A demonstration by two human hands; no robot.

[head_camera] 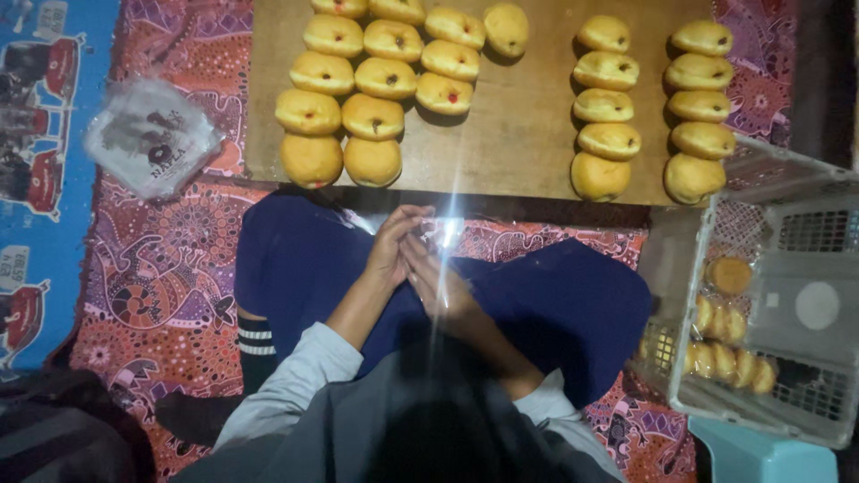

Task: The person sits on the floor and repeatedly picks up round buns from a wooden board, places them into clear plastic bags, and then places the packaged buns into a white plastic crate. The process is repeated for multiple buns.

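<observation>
I sit cross-legged in dark blue trousers on a patterned red mat. My left hand (396,243) and my right hand (438,284) meet over my lap, both pinching a clear plastic wrapper (445,231) that glints in the light. Just beyond my knees lies a wooden board (523,125) carrying rows of filled golden buns (373,117) on its left side and two columns of buns (609,140) on its right. What the wrapper holds, if anything, cannot be made out.
A stack of clear printed plastic bags (150,136) lies on the mat at the left. A translucent plastic crate (787,268) at the right holds several wrapped buns (729,353). A light blue stool (761,452) stands at the lower right, a blue patterned mat (45,179) at the far left.
</observation>
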